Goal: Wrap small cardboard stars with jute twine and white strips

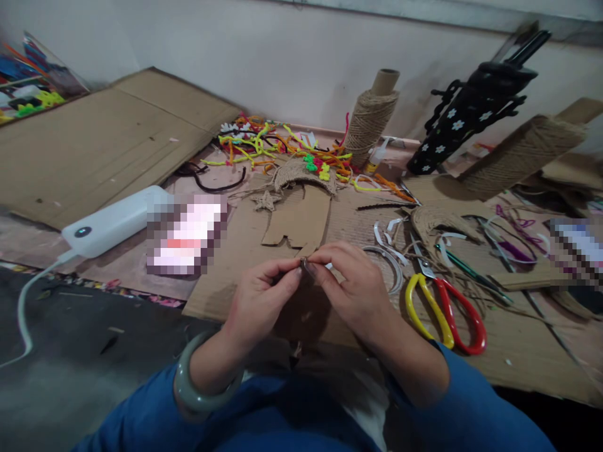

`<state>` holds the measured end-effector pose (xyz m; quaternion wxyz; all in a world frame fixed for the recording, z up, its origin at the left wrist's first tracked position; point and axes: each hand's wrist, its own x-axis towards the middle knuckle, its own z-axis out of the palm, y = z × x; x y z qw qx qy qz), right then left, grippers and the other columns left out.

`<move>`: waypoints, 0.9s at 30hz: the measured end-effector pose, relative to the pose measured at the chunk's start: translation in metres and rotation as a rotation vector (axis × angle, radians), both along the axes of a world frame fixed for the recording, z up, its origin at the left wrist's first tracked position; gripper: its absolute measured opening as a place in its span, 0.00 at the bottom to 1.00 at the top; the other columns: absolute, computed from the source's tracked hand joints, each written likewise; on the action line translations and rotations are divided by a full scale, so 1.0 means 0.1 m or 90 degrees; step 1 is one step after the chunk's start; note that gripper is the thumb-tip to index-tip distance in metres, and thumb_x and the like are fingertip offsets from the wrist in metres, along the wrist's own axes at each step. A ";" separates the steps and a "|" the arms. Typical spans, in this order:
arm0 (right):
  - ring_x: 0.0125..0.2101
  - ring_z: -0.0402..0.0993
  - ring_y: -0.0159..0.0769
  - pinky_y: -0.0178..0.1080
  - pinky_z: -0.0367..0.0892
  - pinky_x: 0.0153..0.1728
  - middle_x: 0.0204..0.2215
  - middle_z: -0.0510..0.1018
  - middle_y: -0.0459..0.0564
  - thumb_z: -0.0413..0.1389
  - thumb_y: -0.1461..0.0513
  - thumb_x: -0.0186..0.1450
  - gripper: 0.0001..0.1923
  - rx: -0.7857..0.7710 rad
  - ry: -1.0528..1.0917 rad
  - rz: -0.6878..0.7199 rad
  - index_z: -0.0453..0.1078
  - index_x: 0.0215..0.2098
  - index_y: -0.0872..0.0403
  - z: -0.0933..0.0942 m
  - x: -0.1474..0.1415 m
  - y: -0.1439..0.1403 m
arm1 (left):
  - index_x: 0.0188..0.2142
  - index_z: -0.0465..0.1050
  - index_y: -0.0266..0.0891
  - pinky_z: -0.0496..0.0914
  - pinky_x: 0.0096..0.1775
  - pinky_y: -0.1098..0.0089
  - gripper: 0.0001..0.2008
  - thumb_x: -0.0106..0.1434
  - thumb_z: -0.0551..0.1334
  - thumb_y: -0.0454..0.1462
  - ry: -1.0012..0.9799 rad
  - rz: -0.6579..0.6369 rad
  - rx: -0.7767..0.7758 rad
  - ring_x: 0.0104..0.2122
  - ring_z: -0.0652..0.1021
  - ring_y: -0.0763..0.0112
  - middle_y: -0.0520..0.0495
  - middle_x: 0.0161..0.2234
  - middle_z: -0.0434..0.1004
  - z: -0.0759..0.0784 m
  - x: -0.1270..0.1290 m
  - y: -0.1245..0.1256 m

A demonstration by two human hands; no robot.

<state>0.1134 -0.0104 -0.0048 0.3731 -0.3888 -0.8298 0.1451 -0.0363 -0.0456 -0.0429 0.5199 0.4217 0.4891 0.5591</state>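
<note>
My left hand [264, 292] and my right hand [355, 292] meet above the front of the cardboard sheet. Both are pinched closed, thumb against forefinger, with the fingertips nearly touching. Between them is something small and dark that I cannot make out. Just beyond lies a cut cardboard piece [301, 216] with a notched near edge. At its far end sits a twine-wrapped arch [294, 176] bearing small green, red and yellow flowers. A twine star [266, 200] rests at its left.
To the right lie scissors [445, 307] with yellow and red handles, a tape roll [391, 267] and a second twine-wrapped arch [440, 223]. Behind stand a twine cone [372, 122] and a black flowered holder [455, 122]. A white power bank [115, 221] lies left, near coloured pipe cleaners [257, 144].
</note>
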 end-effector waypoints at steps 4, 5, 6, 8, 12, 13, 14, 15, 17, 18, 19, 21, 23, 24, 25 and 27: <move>0.33 0.71 0.35 0.38 0.66 0.35 0.30 0.76 0.49 0.52 0.68 0.64 0.06 0.001 0.017 0.005 0.70 0.33 0.54 -0.02 0.01 0.00 | 0.36 0.81 0.40 0.72 0.39 0.71 0.10 0.56 0.66 0.40 -0.020 0.013 -0.010 0.34 0.79 0.69 0.46 0.33 0.83 0.00 0.01 0.00; 0.33 0.71 0.35 0.38 0.66 0.35 0.30 0.75 0.49 0.52 0.68 0.64 0.06 0.003 0.019 0.006 0.70 0.33 0.54 -0.02 0.02 -0.01 | 0.35 0.80 0.39 0.73 0.38 0.71 0.09 0.56 0.66 0.40 -0.026 0.019 -0.009 0.33 0.79 0.69 0.47 0.33 0.83 0.00 0.01 0.01; 0.34 0.71 0.35 0.38 0.66 0.36 0.30 0.75 0.49 0.51 0.69 0.64 0.07 0.006 0.017 0.004 0.70 0.33 0.54 -0.02 0.02 -0.01 | 0.35 0.80 0.39 0.73 0.38 0.71 0.09 0.56 0.66 0.40 -0.030 0.024 -0.006 0.33 0.79 0.70 0.47 0.32 0.83 0.00 0.01 0.01; 0.34 0.71 0.36 0.39 0.66 0.36 0.30 0.75 0.50 0.51 0.68 0.64 0.07 0.024 0.007 -0.007 0.70 0.33 0.54 -0.01 0.02 -0.01 | 0.35 0.80 0.39 0.73 0.37 0.72 0.09 0.56 0.66 0.40 -0.031 0.029 0.003 0.32 0.80 0.70 0.48 0.32 0.83 -0.01 0.02 0.01; 0.33 0.71 0.37 0.40 0.67 0.35 0.28 0.75 0.50 0.53 0.65 0.64 0.06 0.027 0.007 -0.017 0.70 0.31 0.53 0.01 0.00 -0.04 | 0.36 0.80 0.39 0.73 0.38 0.71 0.09 0.57 0.65 0.40 0.010 0.044 0.015 0.33 0.80 0.69 0.47 0.33 0.83 0.01 0.03 -0.01; 0.32 0.71 0.37 0.39 0.67 0.34 0.28 0.75 0.50 0.53 0.65 0.64 0.05 0.014 0.012 -0.012 0.70 0.30 0.53 0.02 -0.01 -0.04 | 0.36 0.80 0.39 0.73 0.39 0.71 0.09 0.57 0.65 0.39 0.030 0.051 0.016 0.34 0.80 0.69 0.47 0.34 0.83 0.03 0.03 -0.02; 0.32 0.71 0.37 0.39 0.67 0.33 0.27 0.75 0.50 0.54 0.65 0.63 0.05 0.001 0.018 -0.006 0.70 0.30 0.54 0.03 -0.02 -0.05 | 0.35 0.80 0.40 0.73 0.39 0.71 0.08 0.57 0.65 0.39 0.054 0.056 0.017 0.34 0.80 0.68 0.47 0.34 0.83 0.05 0.04 -0.02; 0.32 0.71 0.36 0.39 0.67 0.33 0.27 0.75 0.50 0.54 0.65 0.62 0.04 -0.010 0.024 0.001 0.70 0.30 0.54 0.03 -0.02 -0.05 | 0.35 0.80 0.40 0.73 0.39 0.71 0.08 0.57 0.64 0.38 0.081 0.061 0.019 0.34 0.80 0.68 0.47 0.34 0.83 0.08 0.04 -0.03; 0.31 0.71 0.36 0.38 0.67 0.31 0.26 0.74 0.49 0.54 0.66 0.62 0.04 -0.024 0.031 0.005 0.69 0.29 0.54 0.04 -0.03 -0.06 | 0.35 0.81 0.41 0.73 0.38 0.71 0.07 0.57 0.64 0.36 0.134 0.069 0.029 0.33 0.80 0.68 0.48 0.33 0.83 0.12 0.05 -0.05; 0.30 0.71 0.35 0.37 0.67 0.31 0.26 0.74 0.49 0.54 0.66 0.61 0.05 -0.030 0.032 0.003 0.69 0.29 0.54 0.04 -0.04 -0.06 | 0.34 0.81 0.41 0.73 0.37 0.71 0.07 0.57 0.64 0.36 0.155 0.071 0.036 0.33 0.80 0.68 0.48 0.33 0.84 0.14 0.05 -0.05; 0.29 0.71 0.34 0.37 0.66 0.30 0.25 0.73 0.48 0.53 0.66 0.61 0.05 -0.036 0.031 0.000 0.68 0.28 0.53 0.04 -0.04 -0.06 | 0.34 0.81 0.41 0.73 0.37 0.71 0.07 0.57 0.63 0.35 0.171 0.072 0.044 0.32 0.80 0.68 0.49 0.32 0.84 0.15 0.05 -0.05; 0.28 0.70 0.34 0.36 0.66 0.29 0.24 0.72 0.47 0.52 0.67 0.61 0.06 -0.047 0.027 -0.004 0.68 0.27 0.53 0.04 -0.04 -0.05 | 0.34 0.81 0.41 0.74 0.37 0.70 0.08 0.57 0.63 0.34 0.185 0.073 0.055 0.33 0.81 0.67 0.48 0.33 0.84 0.17 0.06 -0.05; 0.27 0.69 0.33 0.35 0.65 0.28 0.24 0.71 0.47 0.52 0.67 0.61 0.06 -0.056 0.026 -0.004 0.67 0.27 0.53 0.04 -0.03 -0.05 | 0.35 0.81 0.40 0.74 0.38 0.69 0.08 0.57 0.63 0.35 0.188 0.071 0.055 0.33 0.81 0.67 0.48 0.33 0.84 0.17 0.06 -0.05; 0.27 0.69 0.33 0.35 0.65 0.28 0.24 0.71 0.47 0.52 0.67 0.61 0.06 -0.060 0.025 -0.003 0.67 0.27 0.53 0.04 -0.03 -0.05 | 0.35 0.81 0.40 0.74 0.38 0.69 0.08 0.57 0.63 0.35 0.190 0.070 0.052 0.33 0.81 0.67 0.48 0.33 0.84 0.17 0.06 -0.05; 0.27 0.69 0.33 0.35 0.65 0.28 0.24 0.71 0.47 0.52 0.67 0.61 0.06 -0.064 0.024 -0.002 0.67 0.26 0.53 0.04 -0.03 -0.05 | 0.35 0.81 0.40 0.74 0.38 0.69 0.08 0.57 0.63 0.35 0.192 0.070 0.049 0.33 0.81 0.66 0.48 0.33 0.84 0.17 0.06 -0.05; 0.27 0.68 0.33 0.35 0.65 0.28 0.24 0.71 0.47 0.52 0.68 0.60 0.06 -0.069 0.021 0.002 0.67 0.26 0.53 0.04 -0.03 -0.05 | 0.35 0.81 0.40 0.74 0.38 0.70 0.08 0.56 0.63 0.35 0.192 0.067 0.044 0.34 0.81 0.67 0.48 0.33 0.84 0.17 0.05 -0.05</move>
